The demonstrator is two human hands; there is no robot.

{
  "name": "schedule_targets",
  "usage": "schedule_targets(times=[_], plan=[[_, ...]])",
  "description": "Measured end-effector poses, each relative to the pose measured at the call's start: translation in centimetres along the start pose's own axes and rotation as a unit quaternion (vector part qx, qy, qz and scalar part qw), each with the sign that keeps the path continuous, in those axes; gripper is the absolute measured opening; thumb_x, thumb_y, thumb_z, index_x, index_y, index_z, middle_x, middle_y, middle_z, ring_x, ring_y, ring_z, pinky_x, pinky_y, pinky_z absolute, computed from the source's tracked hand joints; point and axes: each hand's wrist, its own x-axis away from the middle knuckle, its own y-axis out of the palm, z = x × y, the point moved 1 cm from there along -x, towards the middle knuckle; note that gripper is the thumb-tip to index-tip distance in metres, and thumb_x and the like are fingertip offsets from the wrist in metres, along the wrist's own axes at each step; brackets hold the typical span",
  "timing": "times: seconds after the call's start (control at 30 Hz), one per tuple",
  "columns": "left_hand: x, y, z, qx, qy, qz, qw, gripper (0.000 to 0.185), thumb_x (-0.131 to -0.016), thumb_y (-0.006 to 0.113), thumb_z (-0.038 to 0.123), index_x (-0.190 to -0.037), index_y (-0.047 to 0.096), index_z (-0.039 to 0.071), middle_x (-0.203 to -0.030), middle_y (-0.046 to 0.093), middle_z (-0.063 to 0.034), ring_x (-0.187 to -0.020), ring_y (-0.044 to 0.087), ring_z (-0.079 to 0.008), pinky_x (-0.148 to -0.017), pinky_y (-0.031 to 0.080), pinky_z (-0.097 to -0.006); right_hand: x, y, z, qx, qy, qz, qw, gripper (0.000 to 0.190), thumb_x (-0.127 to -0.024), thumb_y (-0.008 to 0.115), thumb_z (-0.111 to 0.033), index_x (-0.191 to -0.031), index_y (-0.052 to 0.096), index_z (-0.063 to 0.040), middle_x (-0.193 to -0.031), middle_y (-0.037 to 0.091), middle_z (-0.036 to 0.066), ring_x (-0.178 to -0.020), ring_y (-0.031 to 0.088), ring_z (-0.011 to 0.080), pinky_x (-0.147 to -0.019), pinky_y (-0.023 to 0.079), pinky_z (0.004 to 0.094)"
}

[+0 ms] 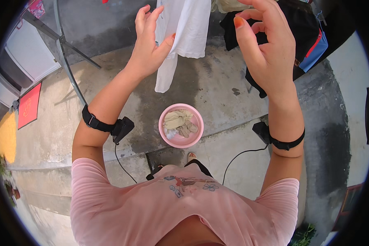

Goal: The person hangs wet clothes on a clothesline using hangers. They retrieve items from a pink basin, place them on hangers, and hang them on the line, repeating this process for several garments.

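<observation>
My left hand [150,43] is raised at the top of the view, its fingers apart. It is beside a hanging white garment [192,30], and the thumb overlaps the cloth's edge; whether it touches I cannot tell. My right hand [267,49] is raised to the right of the garment, fingers loosely curved, nothing visible between them. Its index finger reaches the top edge of the picture. Dark hanging clothes [298,30] show behind it. On the ground below stands a pink plastic basin [181,143] holding crumpled beige cloth [173,120] and a whitish piece.
A metal rack frame [66,61] stands at left, with a red mat [30,104] and a yellow mat [6,136] beyond. A step edge [233,127] crosses the partly wet concrete before my feet. Cables [238,156] run from the straps on both arms.
</observation>
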Motion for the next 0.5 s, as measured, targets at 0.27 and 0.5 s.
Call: schedule_targets(times=[0.27, 0.5], plan=[[20.1, 5.6, -5.4, 0.02, -0.363, 0.076, 0.928, 0.063, -0.094, 0.058, 0.033, -0.144, 0.032, 0.006, -0.146, 0.019, -0.0165, -0.125, 0.035, -0.028, -0.102, 0.036, -0.0419, 24.3, 9.2, 6.6, -0.225, 0.324, -0.408, 0.824, 0.019, -0.086, 0.061, -0.016, -0.101, 0.065, -0.004, -0.086, 0.067, 0.012, -0.076, 0.064, 0.0279, -0.068, 0.051, 0.0364], [37.5, 12.1, -7.1, 0.022, -0.723, -0.151, 0.674, 0.06, -0.089, 0.063, 0.026, -0.141, 0.041, 0.007, -0.127, 0.05, -0.0064, -0.111, 0.051, -0.0216, -0.092, 0.043, -0.0353, 49.0, 20.0, 9.5, -0.312, 0.47, -0.543, 0.622, 0.023, -0.085, 0.062, -0.019, -0.103, 0.067, -0.006, -0.09, 0.069, 0.01, -0.082, 0.066, 0.0226, -0.074, 0.051, 0.0342]])
